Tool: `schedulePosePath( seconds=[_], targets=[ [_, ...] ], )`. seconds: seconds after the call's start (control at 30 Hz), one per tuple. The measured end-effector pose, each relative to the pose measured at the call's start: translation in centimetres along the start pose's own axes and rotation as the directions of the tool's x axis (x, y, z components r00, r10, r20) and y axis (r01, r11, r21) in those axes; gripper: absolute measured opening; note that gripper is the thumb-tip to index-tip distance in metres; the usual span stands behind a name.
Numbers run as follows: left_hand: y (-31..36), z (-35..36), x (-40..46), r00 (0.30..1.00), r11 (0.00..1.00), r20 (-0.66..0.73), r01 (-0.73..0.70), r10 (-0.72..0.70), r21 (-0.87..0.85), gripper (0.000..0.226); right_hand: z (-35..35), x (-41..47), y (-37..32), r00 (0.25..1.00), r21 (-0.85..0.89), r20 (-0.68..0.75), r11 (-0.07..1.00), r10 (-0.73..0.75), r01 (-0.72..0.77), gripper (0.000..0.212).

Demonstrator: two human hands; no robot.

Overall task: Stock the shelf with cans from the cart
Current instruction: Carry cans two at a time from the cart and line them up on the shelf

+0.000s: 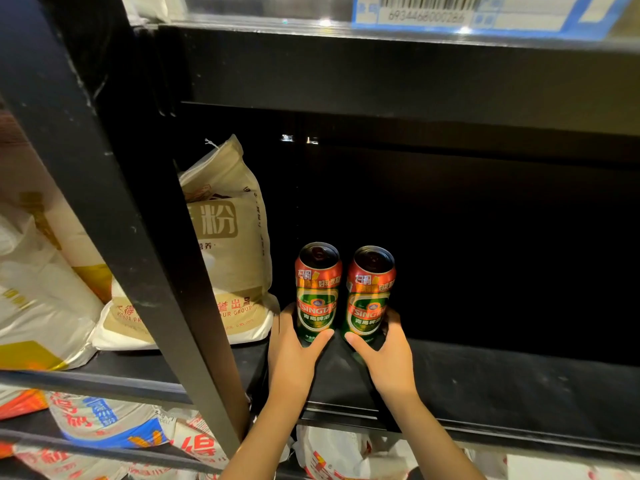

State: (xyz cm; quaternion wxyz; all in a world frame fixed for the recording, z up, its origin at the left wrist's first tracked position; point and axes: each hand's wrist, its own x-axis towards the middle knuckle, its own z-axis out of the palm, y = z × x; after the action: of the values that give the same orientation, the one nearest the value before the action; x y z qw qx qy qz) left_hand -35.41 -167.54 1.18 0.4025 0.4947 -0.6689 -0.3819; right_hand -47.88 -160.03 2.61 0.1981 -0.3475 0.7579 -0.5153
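Two tall green and red beer cans stand upright side by side on the black shelf, near its left end. My left hand grips the bottom of the left can, thumb across its front. My right hand grips the bottom of the right can the same way. The two cans nearly touch. The cart is out of view.
A beige flour sack stands just left of the cans, with a white sack lying under it. A slanted black upright post divides the bays. More bags fill the lower shelf. A price label strip runs overhead.
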Motion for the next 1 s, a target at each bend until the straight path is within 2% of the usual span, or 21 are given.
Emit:
schedulePosePath(
  seconds=[0.13, 0.6, 0.83, 0.9, 1.0],
  targets=[
    [0.2, 0.0, 0.1, 1.000, 1.000, 0.004, 0.021, -0.021, 0.008, 0.057, 0.3, 0.0, -0.2, 1.000, -0.003, -0.029, 1.000, 0.007, -0.007, 0.070],
    [0.6, -0.6, -0.3, 0.999, 0.995, -0.014, 0.044, -0.045, -0.086, 0.060, -0.2, -0.2, -0.2, 0.997, -0.036, 0.062, 0.999, -0.034, 0.036, 0.059],
    [1.0, -0.7, -0.5, 1.000, 0.998, -0.021, 0.011, -0.012, -0.057, 0.053, 0.1, -0.2, 0.2, 0.998, -0.095, 0.047, 0.994, -0.044, 0.048, 0.054],
    [1.2, -0.6, -0.5, 0.999, 0.997, -0.020, 0.026, -0.028, -0.066, 0.053, 0.2, -0.1, 0.2, 0.998, -0.118, 0.043, 0.991, -0.052, 0.056, 0.053],
    [1.2, -0.7, -0.6, 0.997, 0.993, -0.018, 0.071, -0.073, -0.091, 0.041, 0.4, 0.0, 0.3, 0.998, -0.157, 0.034, 0.985, -0.061, 0.065, 0.052]
  ],
)
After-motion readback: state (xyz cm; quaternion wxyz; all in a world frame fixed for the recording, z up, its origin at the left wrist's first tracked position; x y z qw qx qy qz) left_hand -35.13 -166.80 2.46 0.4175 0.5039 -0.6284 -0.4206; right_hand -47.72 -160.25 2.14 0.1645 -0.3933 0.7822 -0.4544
